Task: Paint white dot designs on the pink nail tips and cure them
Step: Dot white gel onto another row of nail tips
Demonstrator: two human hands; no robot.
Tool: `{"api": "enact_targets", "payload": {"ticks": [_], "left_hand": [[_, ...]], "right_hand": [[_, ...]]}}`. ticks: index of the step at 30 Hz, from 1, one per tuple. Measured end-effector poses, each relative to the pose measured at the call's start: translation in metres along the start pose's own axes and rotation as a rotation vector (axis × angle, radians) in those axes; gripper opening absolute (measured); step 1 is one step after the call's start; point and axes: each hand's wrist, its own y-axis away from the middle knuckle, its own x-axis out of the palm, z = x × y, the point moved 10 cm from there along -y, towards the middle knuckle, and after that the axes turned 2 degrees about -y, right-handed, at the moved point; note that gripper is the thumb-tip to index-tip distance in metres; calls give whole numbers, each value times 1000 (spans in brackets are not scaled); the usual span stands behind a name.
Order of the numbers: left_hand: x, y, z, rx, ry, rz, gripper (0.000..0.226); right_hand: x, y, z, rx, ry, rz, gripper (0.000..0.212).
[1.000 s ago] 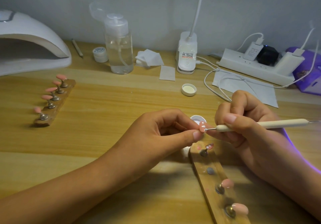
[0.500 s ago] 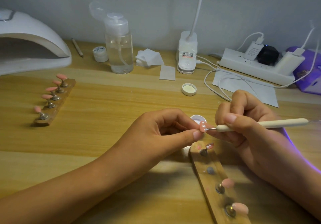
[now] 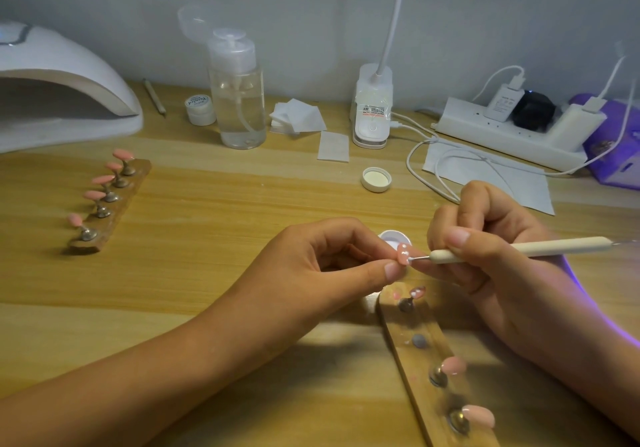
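1 pink nail tip pinched in left hand; right hand grips dotting tool.

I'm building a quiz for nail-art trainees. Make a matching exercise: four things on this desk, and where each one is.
Things: 1 dotting tool; 2 dotted nail tip; 3 curing lamp; 4 loose white cap.
Places: A far left of the desk; B pinched in the left hand; C gripped in the right hand; D lying in front of the desk lamp.
Pairs: 1-C, 2-B, 3-A, 4-D.
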Motion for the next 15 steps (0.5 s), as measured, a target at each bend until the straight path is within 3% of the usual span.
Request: {"api": "enact_targets", "payload": {"ticks": [11,15], "left_hand": [[1,0,2,5,14,9,7],[-2,6,-9,88,-74,-63,9]], "right_hand": [[5,3,3,-3,27,53,17],[-8,1,10,-51,18,-66,18]]}}
